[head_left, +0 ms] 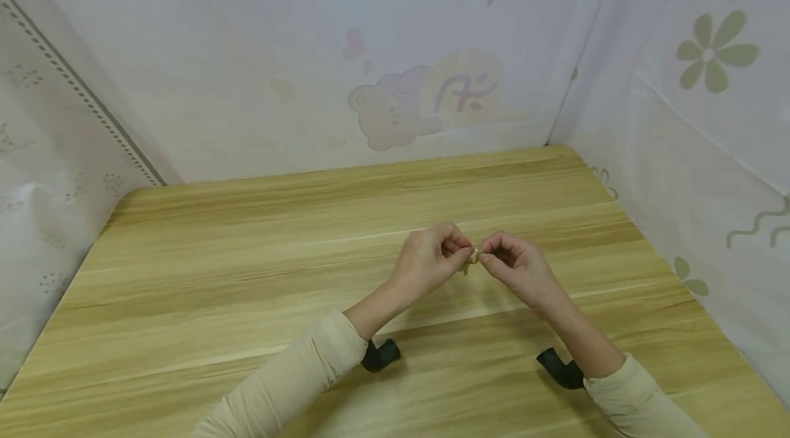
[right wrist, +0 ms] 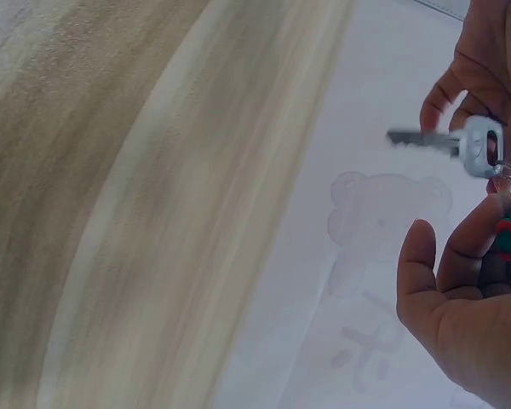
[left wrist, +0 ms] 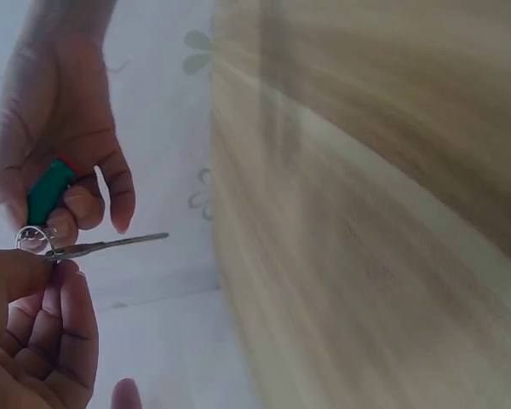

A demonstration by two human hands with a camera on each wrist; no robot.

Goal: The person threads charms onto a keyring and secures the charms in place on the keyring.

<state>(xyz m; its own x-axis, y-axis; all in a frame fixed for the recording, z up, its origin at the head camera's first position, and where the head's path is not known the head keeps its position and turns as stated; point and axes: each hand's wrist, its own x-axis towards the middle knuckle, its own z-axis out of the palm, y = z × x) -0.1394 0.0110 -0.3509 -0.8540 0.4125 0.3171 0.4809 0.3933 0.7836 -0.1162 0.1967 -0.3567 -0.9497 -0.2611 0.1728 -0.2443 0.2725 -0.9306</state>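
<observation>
The key point(right wrist: 471, 152) juts out from the fingers of the left hand point(head_left: 426, 256), which pinch tightly at its head, though whether they also catch the ring point(left wrist: 34, 228) is hard to tell. Just beside them, the right hand point(head_left: 521, 270) curls its fingers round the green tag point(left wrist: 49, 192). Holding the left pinch steady above the table point(head_left: 247, 273) should best control the small ring.

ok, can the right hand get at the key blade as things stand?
Probably yes: the key blade sticks out uncovered past the left hand, and the right hand is close by, though it holds the green fob and might need to release it.
</observation>
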